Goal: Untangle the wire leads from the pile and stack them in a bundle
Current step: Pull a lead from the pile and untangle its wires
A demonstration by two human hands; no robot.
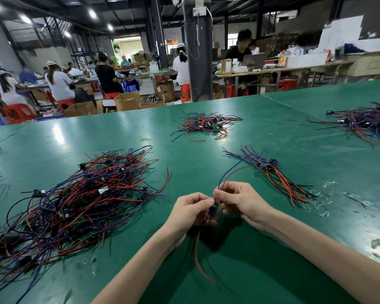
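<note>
A large tangled pile of red, blue and black wire leads (75, 198) with small circuit boards lies on the green table at my left. A neat bundle of leads (270, 170) lies to the right, its boards together. Between both hands I hold one wire lead (213, 210) above the table. My left hand (191, 209) grips its small blue board part. My right hand (239, 199) pinches its blue and red wires, which arc up toward the bundle. A red wire hangs down below my hands.
A smaller tangled pile (204, 126) lies farther back at the centre, and another pile (364, 121) at the far right. The green table (261, 249) stretches wide. Beyond its far edge, people sit at benches among cardboard boxes and red stools.
</note>
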